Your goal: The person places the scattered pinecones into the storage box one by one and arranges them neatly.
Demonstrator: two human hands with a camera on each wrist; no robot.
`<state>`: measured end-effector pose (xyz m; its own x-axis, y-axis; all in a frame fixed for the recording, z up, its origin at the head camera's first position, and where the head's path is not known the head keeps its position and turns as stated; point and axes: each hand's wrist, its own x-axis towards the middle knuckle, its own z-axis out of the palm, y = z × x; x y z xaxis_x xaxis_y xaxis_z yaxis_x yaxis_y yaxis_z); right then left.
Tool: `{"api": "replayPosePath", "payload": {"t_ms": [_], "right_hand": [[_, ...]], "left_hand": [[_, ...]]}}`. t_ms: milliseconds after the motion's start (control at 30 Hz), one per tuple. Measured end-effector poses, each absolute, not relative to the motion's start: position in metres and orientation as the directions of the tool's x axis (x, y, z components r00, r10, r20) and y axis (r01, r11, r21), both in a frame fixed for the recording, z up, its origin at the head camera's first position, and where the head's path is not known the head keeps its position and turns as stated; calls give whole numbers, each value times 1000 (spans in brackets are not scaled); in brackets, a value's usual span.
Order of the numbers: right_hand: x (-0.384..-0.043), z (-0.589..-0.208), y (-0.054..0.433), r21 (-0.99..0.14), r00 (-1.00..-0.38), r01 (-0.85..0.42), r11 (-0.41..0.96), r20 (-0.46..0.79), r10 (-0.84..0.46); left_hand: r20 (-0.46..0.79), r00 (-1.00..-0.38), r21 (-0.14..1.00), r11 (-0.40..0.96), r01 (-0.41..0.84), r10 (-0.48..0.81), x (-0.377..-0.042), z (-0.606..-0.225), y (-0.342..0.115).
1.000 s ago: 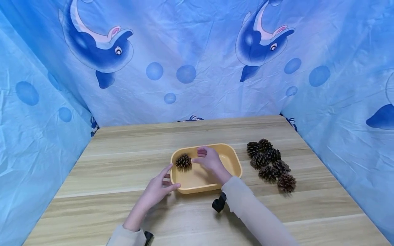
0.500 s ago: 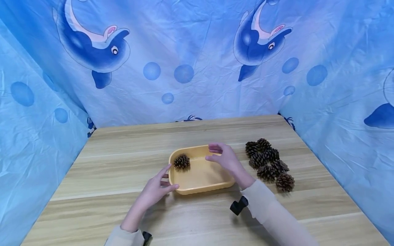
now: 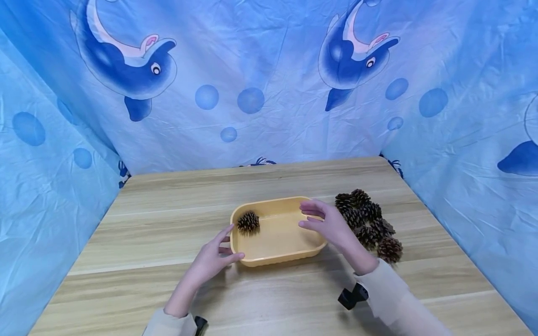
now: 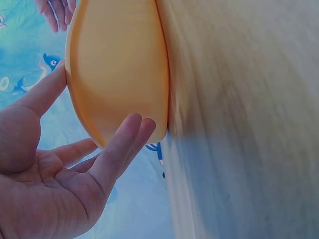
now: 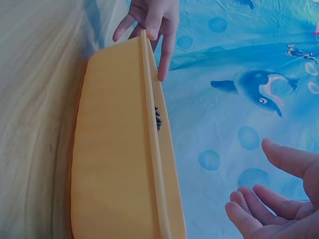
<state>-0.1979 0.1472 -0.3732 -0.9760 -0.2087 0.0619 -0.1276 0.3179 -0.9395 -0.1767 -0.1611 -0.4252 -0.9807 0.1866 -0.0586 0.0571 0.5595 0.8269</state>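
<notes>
A yellow-orange plastic tray [image 3: 269, 256] stands on the table, with one pine cone [image 3: 248, 222] inside at its left end. My left hand [image 3: 212, 259] rests against the tray's left end, thumb at the near rim and fingers spread along the outside wall. In the left wrist view the fingertips [image 4: 130, 122] lie on the tray's side. My right hand [image 3: 329, 226] hovers over the tray's right end, fingers apart and nothing between them. The right wrist view shows that hand [image 5: 279, 199] beside the rim, palm bare. Only a dark edge of the cone peeks over the rim there.
Several more pine cones [image 3: 390, 249] lie in a cluster on the right of the table, partly behind the right hand. A wooden table [image 3: 168, 200] is enclosed by blue dolphin-print cloth [image 3: 286, 130] at the back and both sides.
My right hand has moved rightward from beside the pine cone to the tray's right end, nearer the cluster. My left hand stays at the tray's left end.
</notes>
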Motion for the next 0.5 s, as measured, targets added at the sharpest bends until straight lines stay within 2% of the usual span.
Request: {"api": "replayPosePath", "payload": {"t_ms": [500], "right_hand": [[-168,-377,185,-919,-985,-154,363,113,-132]], "left_hand": [[-62,-979,828,558,57,192,-177,-425,-162]]}}
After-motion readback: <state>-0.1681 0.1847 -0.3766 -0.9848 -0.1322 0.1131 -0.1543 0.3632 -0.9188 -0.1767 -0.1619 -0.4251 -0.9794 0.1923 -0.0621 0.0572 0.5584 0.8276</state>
